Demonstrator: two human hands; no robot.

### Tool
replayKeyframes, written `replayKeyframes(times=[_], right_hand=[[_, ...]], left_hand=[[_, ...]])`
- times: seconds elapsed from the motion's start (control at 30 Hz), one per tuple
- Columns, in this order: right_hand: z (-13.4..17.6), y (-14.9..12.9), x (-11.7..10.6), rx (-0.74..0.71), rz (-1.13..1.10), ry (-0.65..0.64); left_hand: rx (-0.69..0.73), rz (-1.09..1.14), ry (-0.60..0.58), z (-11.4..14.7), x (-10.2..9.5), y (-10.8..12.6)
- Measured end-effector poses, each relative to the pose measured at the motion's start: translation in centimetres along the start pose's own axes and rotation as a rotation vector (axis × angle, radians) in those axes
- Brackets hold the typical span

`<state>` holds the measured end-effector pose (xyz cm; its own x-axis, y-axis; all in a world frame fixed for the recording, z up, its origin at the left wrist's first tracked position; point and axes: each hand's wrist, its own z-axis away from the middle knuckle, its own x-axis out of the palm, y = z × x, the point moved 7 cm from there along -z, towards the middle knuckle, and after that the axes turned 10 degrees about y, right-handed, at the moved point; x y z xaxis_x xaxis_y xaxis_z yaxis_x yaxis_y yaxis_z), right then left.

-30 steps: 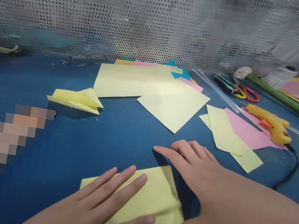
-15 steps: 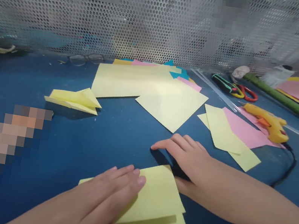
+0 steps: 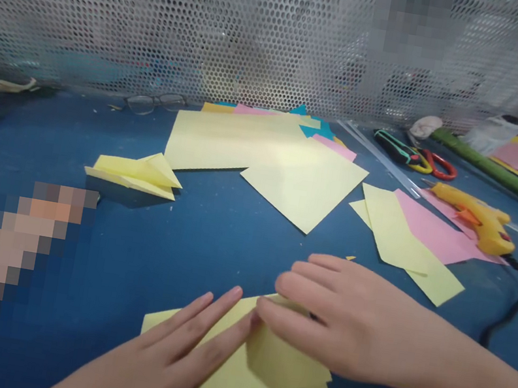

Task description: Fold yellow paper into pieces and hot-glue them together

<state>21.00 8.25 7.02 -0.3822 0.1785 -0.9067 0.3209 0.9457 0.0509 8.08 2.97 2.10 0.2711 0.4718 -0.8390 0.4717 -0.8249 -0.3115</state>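
Note:
A pale yellow sheet of paper (image 3: pixel 229 374), folded over on itself, lies on the blue table at the bottom of the view. My left hand (image 3: pixel 176 359) rests flat on it with fingers spread, the thumb along the lower edge of the fold. At the sheet's far edge my right hand (image 3: pixel 319 310) has its fingers curled and pressed together on the paper. Its index fingertip meets the left index fingertip there. The right thumb is hidden behind the hand.
A yellow paper plane (image 3: pixel 136 172) sits at left. Large pale yellow sheets (image 3: pixel 228 142) lie ahead. On the right are paper pieces (image 3: pixel 389 232), a yellow glue gun (image 3: pixel 477 214) with its cord, scissors (image 3: pixel 437 164) and a green stick (image 3: pixel 500 175). A perforated metal screen (image 3: pixel 265 36) stands behind.
My right hand has come back toward me onto the paper's far edge, and its fingers have curled. The left hand's fingers have spread apart, with the thumb now along the fold.

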Motion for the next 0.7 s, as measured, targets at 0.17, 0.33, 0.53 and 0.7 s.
replayKeyframes(times=[0.17,0.33,0.53,0.7], right_hand=[[0.2,-1.0,0.2,0.011,0.032,0.012],[0.3,-1.7,0.5,0.081,0.127,0.017],[0.6,-1.0,0.2,0.152,0.151,0.03],[1.1,0.5,-0.4,0.267,0.031,-0.124]], left_hand=[[0.135,-0.053,-0.056,-0.8,-0.2,0.1],[0.162,-0.071,-0.088,-0.8,-0.1,0.3],[0.134,-0.053,-0.089,-0.7,-0.7,0.1],[-0.002,0.063,-0.144,-0.2,-0.1,0.2]])
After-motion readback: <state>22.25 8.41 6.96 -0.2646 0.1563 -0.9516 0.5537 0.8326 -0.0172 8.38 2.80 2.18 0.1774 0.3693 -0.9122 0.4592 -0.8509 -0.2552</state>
